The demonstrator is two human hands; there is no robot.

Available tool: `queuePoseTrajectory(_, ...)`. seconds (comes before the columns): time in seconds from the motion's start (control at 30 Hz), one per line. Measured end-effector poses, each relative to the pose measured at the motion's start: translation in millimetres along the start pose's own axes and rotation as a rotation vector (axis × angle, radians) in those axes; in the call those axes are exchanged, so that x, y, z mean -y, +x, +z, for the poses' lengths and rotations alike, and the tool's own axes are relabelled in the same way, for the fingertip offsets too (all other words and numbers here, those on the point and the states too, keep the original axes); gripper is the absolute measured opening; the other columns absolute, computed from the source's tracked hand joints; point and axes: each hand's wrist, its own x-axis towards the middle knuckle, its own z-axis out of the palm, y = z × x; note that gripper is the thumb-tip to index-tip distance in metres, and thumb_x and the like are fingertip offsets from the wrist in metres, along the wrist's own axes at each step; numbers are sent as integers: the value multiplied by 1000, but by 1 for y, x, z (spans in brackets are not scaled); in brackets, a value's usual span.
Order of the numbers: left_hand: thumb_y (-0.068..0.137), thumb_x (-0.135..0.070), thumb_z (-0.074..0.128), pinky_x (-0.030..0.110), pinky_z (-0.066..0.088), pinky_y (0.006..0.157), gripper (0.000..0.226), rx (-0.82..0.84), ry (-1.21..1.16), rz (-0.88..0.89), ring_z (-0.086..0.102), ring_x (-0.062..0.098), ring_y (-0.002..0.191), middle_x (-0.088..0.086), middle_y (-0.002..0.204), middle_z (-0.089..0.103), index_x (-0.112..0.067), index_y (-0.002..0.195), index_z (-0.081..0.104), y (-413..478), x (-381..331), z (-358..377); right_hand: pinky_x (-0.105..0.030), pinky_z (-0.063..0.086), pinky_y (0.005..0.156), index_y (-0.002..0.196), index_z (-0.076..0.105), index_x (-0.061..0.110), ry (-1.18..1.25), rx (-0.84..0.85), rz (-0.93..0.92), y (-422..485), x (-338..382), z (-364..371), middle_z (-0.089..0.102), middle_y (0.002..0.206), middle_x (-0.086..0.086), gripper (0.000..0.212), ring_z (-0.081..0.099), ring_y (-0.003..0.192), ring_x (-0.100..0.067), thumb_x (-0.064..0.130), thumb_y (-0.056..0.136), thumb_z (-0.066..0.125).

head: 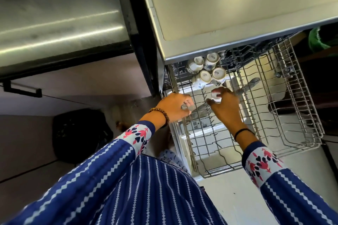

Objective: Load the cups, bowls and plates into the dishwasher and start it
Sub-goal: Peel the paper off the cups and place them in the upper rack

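Note:
The dishwasher's upper wire rack (300, 129) is pulled out below the steel counter. Several white cups with blue flowers (205, 76) stand upside down in its far left corner. My right hand (225, 107) is over the rack just in front of them, closed around another white cup (215, 94) at the fingertips. My left hand (174, 107) rests at the rack's left edge, fingers curled on a white and grey object I cannot identify. Through the wires I see the open dishwasher door (228, 197) and a grey spray arm (250, 85).
A steel countertop (219, 5) overhangs the dishwasher. A dark steel appliance front (60, 20) stands to the left, a black bag (80, 133) on the floor below it. Something green (320, 38) sits at the far right. The rack's near and right parts hold nothing.

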Motion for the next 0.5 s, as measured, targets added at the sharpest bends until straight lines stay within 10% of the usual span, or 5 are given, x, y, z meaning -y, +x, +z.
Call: queuePoseTrajectory(0.5,89,-20,67,24,52,88,21,-426,-5,62,64,8,96,-4,104,71,-19,110,67,-103,-8,-100,-3,46,75,106,65,22,345,107,-243,-86,171,-9,69,101,9,19,62,89,8,27,89,74)
